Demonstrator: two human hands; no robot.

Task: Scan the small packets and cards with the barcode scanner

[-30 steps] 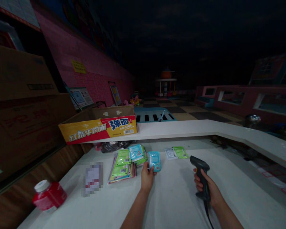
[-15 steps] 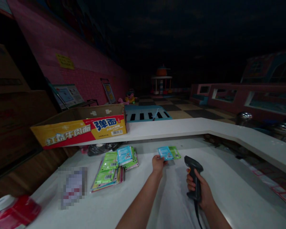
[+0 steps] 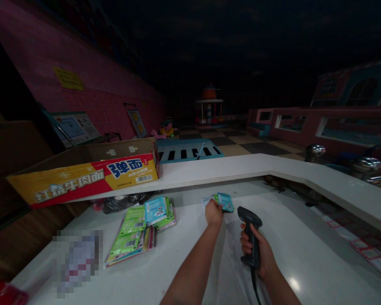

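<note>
My right hand (image 3: pixel 263 252) is wrapped round the grip of a black barcode scanner (image 3: pixel 250 237), its head pointing up and left, its cable running down. Just left of the scanner, my left hand (image 3: pixel 214 214) closes its fingers on small flat packets above the white counter (image 3: pixel 190 237). A blue packet (image 3: pixel 226 202) shows to the right of the fingers, with a green edge beside it. A pale packet shows partly on their left. Further left lies a pile of green packets (image 3: pixel 133 220), with a blue packet (image 3: pixel 155 210) on top at its right side.
A raised white ledge (image 3: pixel 209 167) runs along the back, carrying an open yellow and red noodle carton (image 3: pixel 92 173). Beneath it sits a black plastic bag (image 3: pixel 123 202). A blurred-out item (image 3: pixel 79 262) and a red container (image 3: pixel 4 292) are at left. Metal knobs (image 3: pixel 316 151) stand right.
My view has turned slightly right. My left hand has shifted its hold on the packets; the blue one now shows on the right instead of the left. The scanner stays in my right hand.
</note>
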